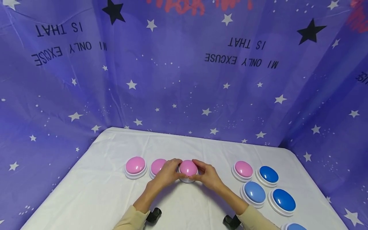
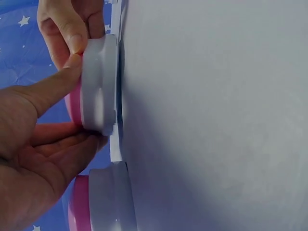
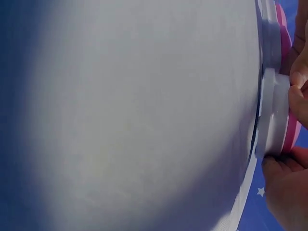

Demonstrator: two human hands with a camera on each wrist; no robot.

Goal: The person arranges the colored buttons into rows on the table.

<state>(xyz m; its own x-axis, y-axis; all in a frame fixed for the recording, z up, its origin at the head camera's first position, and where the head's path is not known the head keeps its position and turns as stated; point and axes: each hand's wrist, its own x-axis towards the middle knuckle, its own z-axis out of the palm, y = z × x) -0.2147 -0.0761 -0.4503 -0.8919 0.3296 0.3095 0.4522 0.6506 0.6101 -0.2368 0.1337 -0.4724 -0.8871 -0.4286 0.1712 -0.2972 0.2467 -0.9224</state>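
In the head view, a pink push button [image 1: 188, 168] with a domed top and round white base is gripped from both sides. My left hand [image 1: 166, 175] holds its left edge, thumb in front and fingers round the side. My right hand [image 1: 211, 177] does the same on the right, and the two thumbs nearly meet at the front. The left wrist view shows the white base [image 2: 98, 86] close to the cloth, with a dark shadow beneath it. Partly behind my left hand is a second pink button [image 1: 157, 166]; another pink button [image 1: 135, 165] lies farther left.
To the right, a pink button [image 1: 243, 169], two dark blue buttons [image 1: 268, 174] and a light blue button [image 1: 255, 192] form a cluster. Another light blue button [image 1: 295, 226] is cut off at the bottom. A white cloth [image 1: 198, 207] covers the table; a purple star-patterned curtain [image 1: 184, 95] surrounds it.
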